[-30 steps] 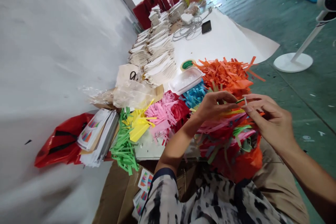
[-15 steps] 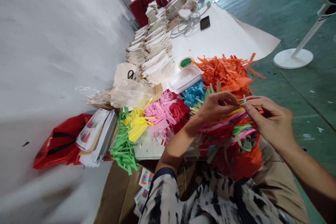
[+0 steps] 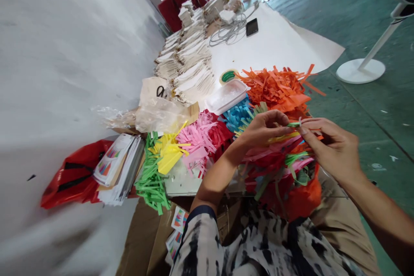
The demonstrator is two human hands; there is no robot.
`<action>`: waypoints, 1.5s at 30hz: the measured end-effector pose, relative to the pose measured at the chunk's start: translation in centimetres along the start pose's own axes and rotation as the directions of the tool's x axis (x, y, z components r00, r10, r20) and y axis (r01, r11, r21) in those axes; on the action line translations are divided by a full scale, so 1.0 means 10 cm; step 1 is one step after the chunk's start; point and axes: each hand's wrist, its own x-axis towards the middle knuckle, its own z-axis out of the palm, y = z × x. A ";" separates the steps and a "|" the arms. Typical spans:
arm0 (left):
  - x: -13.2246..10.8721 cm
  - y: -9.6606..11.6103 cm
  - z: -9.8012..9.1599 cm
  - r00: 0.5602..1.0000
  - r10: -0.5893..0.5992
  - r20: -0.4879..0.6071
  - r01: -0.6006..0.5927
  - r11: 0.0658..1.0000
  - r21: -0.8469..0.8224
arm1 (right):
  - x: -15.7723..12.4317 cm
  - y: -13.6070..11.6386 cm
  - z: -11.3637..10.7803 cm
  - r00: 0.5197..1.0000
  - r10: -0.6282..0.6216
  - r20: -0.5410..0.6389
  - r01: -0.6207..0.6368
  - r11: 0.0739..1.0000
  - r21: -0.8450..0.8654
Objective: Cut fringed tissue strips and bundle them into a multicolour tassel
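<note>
My left hand (image 3: 263, 131) and my right hand (image 3: 330, 146) meet above a heap of coloured paper strips. Both pinch a small bundle of paper strips (image 3: 293, 131), green, yellow and pink, held between the fingertips. A thin white tie (image 3: 300, 120) sticks up where the fingers of the two hands touch. Below my hands lies a mixed pile of red, pink and green strips (image 3: 281, 172). Behind them sits an orange strip pile (image 3: 278, 88).
Piles of green strips (image 3: 150, 179), yellow strips (image 3: 170, 153), pink strips (image 3: 199, 140) and blue strips (image 3: 237, 114) lie in a row. A clear plastic box (image 3: 226, 96), a tape roll (image 3: 229, 76), printed cards (image 3: 118, 168), a red bag (image 3: 69, 177), paper stacks (image 3: 190, 58), a phone (image 3: 252, 27) and a fan base (image 3: 360, 70) surround them.
Both hands stay pinched on the bundle and have shifted slightly up in view. The fingers have worked a little at the tie. Nothing else has moved.
</note>
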 end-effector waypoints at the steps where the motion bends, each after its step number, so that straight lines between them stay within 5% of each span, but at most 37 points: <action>1: 0.00 0.01 -0.01 1.000 -0.008 0.014 0.008 1.000 -0.017 | 0.00 0.00 0.00 1.000 -0.003 0.003 0.003 1.000 -0.002; 12: -0.01 -0.06 -0.04 0.997 -0.046 0.069 0.048 0.999 -0.017 | 0.02 -0.06 0.02 0.998 -0.038 0.046 0.038 0.999 -0.007; 19: 0.01 -0.06 -0.07 0.997 0.060 -0.053 -0.060 0.998 0.013 | -0.01 0.02 0.02 0.998 -0.044 0.038 0.046 0.998 -0.051; 25: 0.05 -0.06 -0.10 0.998 0.017 -0.065 -0.018 1.000 -0.014 | 0.02 0.01 0.03 0.995 -0.053 0.089 0.059 0.995 -0.075; 35: 0.08 -0.13 -0.08 0.982 0.104 -0.161 -0.089 0.991 0.096 | 0.03 0.04 0.02 0.989 0.024 0.148 0.001 0.986 -0.166; 45: -0.09 -0.02 -0.03 0.987 0.136 -0.082 -0.107 0.950 0.294 | 0.04 0.01 0.01 0.991 0.049 0.125 -0.030 0.989 -0.146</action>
